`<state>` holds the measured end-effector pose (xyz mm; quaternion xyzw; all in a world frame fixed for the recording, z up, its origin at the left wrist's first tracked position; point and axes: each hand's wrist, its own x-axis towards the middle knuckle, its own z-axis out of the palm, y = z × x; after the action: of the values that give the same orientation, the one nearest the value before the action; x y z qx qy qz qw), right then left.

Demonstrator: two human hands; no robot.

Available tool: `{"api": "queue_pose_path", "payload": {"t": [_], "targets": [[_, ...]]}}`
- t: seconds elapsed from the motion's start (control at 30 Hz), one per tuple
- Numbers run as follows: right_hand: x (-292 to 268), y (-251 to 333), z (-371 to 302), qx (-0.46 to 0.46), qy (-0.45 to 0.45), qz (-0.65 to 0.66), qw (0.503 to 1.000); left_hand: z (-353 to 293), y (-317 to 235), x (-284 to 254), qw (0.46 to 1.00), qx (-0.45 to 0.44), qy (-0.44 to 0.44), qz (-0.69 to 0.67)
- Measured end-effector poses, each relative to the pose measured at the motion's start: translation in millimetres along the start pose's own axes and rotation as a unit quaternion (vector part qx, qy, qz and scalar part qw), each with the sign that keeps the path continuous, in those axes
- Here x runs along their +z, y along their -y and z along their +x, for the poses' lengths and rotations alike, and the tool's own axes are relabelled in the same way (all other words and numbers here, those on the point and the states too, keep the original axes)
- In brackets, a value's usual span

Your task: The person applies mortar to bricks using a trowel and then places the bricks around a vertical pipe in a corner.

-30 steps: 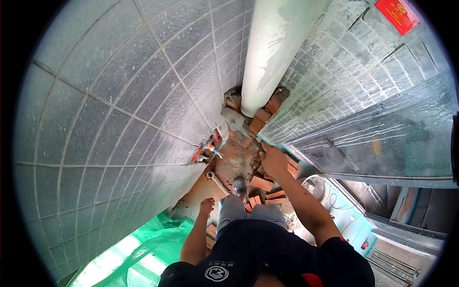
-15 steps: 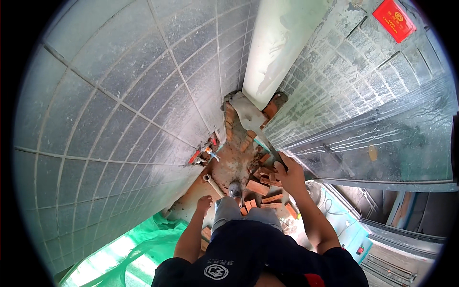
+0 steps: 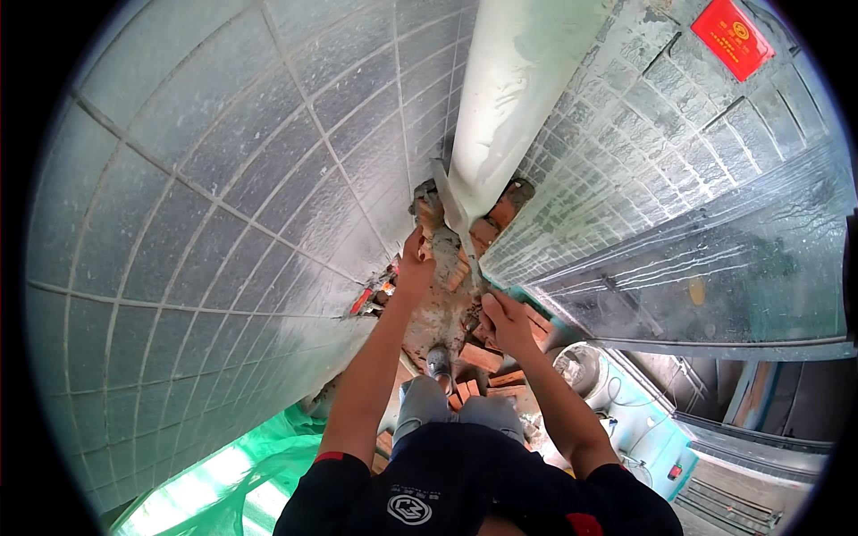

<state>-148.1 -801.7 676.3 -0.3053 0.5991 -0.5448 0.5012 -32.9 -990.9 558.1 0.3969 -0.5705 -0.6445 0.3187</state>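
My right hand [image 3: 507,320] grips the handle of a trowel [image 3: 454,204]. Its blade points up and away, near the foot of the thick white pipe [image 3: 500,98], and is now turned partly edge-on. My left hand [image 3: 416,268] reaches forward beside the left tiled wall, thumb apart from the fingers, just below a brick [image 3: 430,213] set in mortar in the corner. Whether its fingertips touch that brick I cannot tell. More bricks [image 3: 504,213] stand right of the pipe's foot. Grey mortar [image 3: 444,250] lies between my hands.
Grey tiled walls rise left [image 3: 259,179] and right [image 3: 617,161]. Loose bricks [image 3: 481,357] lie by my feet. Red-capped pipe fittings [image 3: 362,301] jut out at the left wall. A bucket [image 3: 579,368] stands at right, green sheeting [image 3: 268,456] at lower left. A red packet [image 3: 733,39] is at upper right.
My left hand has moved up and forward from beside my leg to the corner brick. The right hand has shifted left, and the trowel blade has tilted from flat to edge-on.
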Motion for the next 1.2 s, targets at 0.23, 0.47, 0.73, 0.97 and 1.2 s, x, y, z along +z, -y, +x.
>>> {"api": "queue_pose_path", "payload": {"t": [0.23,0.47,0.73,0.97,1.2], "targets": [[-4,-2,29,0.078,0.023,0.051,0.995,22,-22,18,0.998,0.033,0.001,0.044],[-6,9,28,0.140,0.011,0.076,0.987,26,-15,22,0.998,-0.010,-0.016,0.061],[11,33,14,0.203,-0.007,0.125,0.971,27,-4,11,0.998,0.024,0.004,0.063],[6,33,12,0.188,0.018,0.089,0.978,21,-16,10,0.999,0.015,0.013,0.029],[6,30,9,0.174,-0.011,0.046,0.984,19,-12,2,1.000,0.014,0.021,0.013]]}}
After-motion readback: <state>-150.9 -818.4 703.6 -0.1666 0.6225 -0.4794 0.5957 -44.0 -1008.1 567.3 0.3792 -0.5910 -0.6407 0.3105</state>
